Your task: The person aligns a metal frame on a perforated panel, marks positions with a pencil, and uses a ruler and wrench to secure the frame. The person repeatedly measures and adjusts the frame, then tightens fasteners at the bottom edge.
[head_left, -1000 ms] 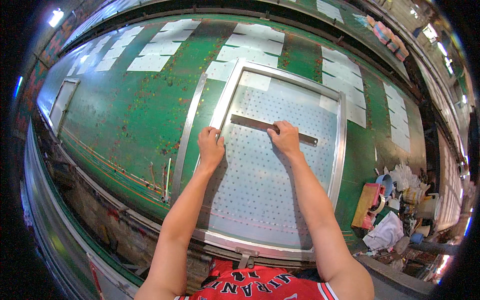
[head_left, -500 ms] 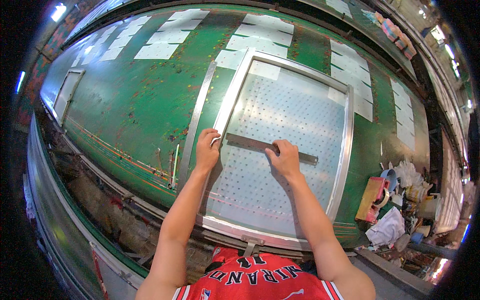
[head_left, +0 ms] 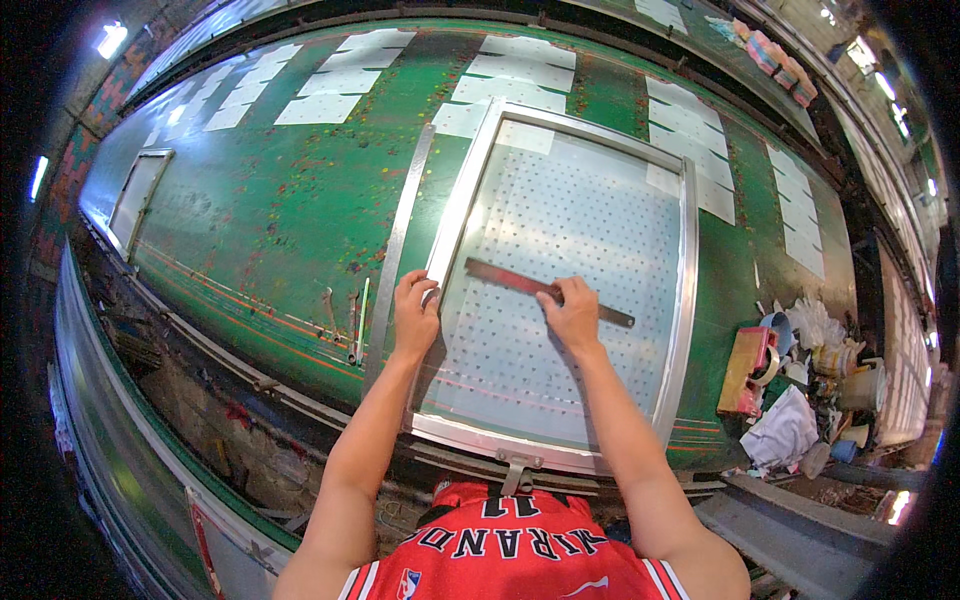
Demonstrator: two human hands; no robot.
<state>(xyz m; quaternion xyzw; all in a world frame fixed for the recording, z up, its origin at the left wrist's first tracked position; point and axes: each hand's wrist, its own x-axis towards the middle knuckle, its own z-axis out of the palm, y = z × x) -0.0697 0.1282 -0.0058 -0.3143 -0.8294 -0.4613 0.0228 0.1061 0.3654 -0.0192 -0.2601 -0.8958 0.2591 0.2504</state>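
Observation:
A metal-framed printing screen (head_left: 688, 250) with a dotted mesh lies on a long green table (head_left: 260, 200). A dark squeegee bar (head_left: 500, 276) lies across the mesh near the middle. My left hand (head_left: 415, 315) rests on the screen's left frame rail, fingers curled over it. On the bar my right hand (head_left: 573, 312) presses down, gripping its middle. Both forearms reach in from the lower edge over a red jersey.
Pale fabric panels (head_left: 325, 105) lie in rows on the table beyond the screen. A loose metal strip (head_left: 400, 225) lies left of the frame. Paint pots, rags and a red-yellow box (head_left: 750, 365) crowd the lower right. Another frame (head_left: 135, 190) sits far left.
The bar and both hands have come down the mesh toward me, about a third of the screen's length. The left hand slid along the frame rail with it.

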